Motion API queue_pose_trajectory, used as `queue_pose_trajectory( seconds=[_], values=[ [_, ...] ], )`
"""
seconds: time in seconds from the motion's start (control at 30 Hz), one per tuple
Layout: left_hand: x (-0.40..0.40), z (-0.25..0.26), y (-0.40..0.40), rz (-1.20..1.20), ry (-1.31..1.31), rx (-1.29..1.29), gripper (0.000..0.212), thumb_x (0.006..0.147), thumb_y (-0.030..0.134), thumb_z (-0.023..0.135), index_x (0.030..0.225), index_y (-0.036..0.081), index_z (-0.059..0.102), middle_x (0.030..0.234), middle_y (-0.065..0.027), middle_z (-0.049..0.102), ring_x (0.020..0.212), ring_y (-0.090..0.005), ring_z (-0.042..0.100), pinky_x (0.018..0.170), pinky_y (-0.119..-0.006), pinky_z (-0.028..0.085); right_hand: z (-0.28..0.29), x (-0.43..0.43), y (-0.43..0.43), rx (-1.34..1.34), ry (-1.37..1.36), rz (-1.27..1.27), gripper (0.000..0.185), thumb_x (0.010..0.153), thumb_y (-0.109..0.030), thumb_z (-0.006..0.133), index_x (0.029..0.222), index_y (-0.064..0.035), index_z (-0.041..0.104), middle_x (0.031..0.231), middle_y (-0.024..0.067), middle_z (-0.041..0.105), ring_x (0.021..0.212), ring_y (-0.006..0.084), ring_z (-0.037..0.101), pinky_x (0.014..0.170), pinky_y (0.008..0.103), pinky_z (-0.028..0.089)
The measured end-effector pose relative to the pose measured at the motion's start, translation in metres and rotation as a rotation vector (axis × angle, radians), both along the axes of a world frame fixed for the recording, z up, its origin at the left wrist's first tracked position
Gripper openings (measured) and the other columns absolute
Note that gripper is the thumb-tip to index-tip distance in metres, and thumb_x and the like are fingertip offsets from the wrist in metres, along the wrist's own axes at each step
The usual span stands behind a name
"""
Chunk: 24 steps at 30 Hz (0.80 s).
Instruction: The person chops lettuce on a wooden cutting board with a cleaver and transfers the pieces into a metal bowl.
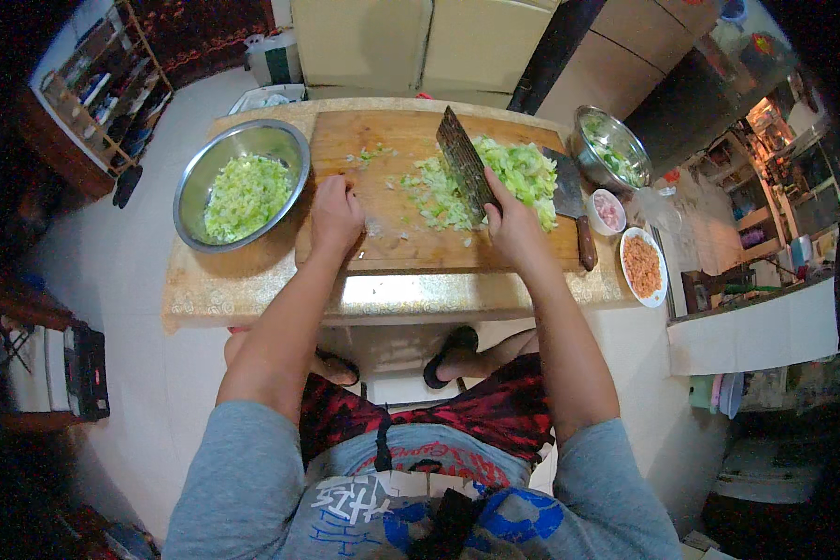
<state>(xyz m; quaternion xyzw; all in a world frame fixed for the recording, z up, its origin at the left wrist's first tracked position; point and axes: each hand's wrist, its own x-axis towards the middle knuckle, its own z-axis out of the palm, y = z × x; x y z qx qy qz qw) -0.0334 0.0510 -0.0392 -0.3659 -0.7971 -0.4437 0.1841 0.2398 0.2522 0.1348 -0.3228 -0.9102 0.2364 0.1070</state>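
Note:
My right hand (514,227) grips a broad dark cleaver (465,164), its blade standing over chopped green cabbage (437,199). A heap of coarser cut cabbage (521,168) lies to the right of the blade. All this rests on a wooden cutting board (392,248). My left hand (337,213), its fingers curled, rests on the board's left part; whether it holds anything is hidden. Left of it a steel bowl (182,203) holds finely chopped cabbage (248,196). A second cleaver with a wooden handle (586,245) lies at the board's right edge, its blade partly beside the heap.
On the cloth-covered table (245,294), at right, stand a steel bowl of greens (647,168), a small white bowl of pinkish food (607,212) and a white plate of orange-brown minced food (644,266). A clear plastic bag (658,208) lies near them.

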Motion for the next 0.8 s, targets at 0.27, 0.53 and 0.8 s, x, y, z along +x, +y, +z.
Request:
queue_pose_trajectory(
  seconds=[0.27, 0.53, 0.8],
  values=[
    [0.002, 0.008, 0.003, 0.014, -0.037, -0.034, 0.016, 0.097, 0.005, 0.065, 0.111, -0.001, 0.065, 0.114, -0.0261, 0.068, 0.115, -0.0493, 0.065, 0.102, -0.057, 0.054, -0.002, 0.001, -0.002, 0.002, 0.016, 0.032, 0.071, 0.110, -0.014, 0.066, 0.177, -0.0302, 0.048, 0.117, 0.0366, 0.078, 0.107, 0.0554, 0.076, 0.100, 0.0598, 0.060],
    [0.004, 0.003, 0.004, 0.006, -0.037, -0.013, 0.015, 0.096, 0.005, 0.065, 0.111, 0.000, 0.065, 0.114, -0.0252, 0.068, 0.112, -0.0499, 0.066, 0.100, -0.058, 0.054, -0.007, 0.003, -0.001, 0.038, -0.005, 0.011, 0.068, 0.111, -0.020, 0.066, 0.176, -0.0310, 0.048, 0.110, 0.0344, 0.079, 0.101, 0.0554, 0.076, 0.096, 0.0625, 0.060],
    [-0.001, -0.004, 0.003, -0.002, 0.021, 0.010, 0.016, 0.096, 0.004, 0.064, 0.111, 0.000, 0.063, 0.111, -0.0254, 0.067, 0.111, -0.0496, 0.065, 0.098, -0.058, 0.054, -0.023, -0.001, 0.017, 0.052, 0.029, 0.060, 0.069, 0.112, -0.023, 0.066, 0.177, -0.0330, 0.046, 0.108, 0.0341, 0.079, 0.099, 0.0551, 0.077, 0.093, 0.0639, 0.061]
  ],
)
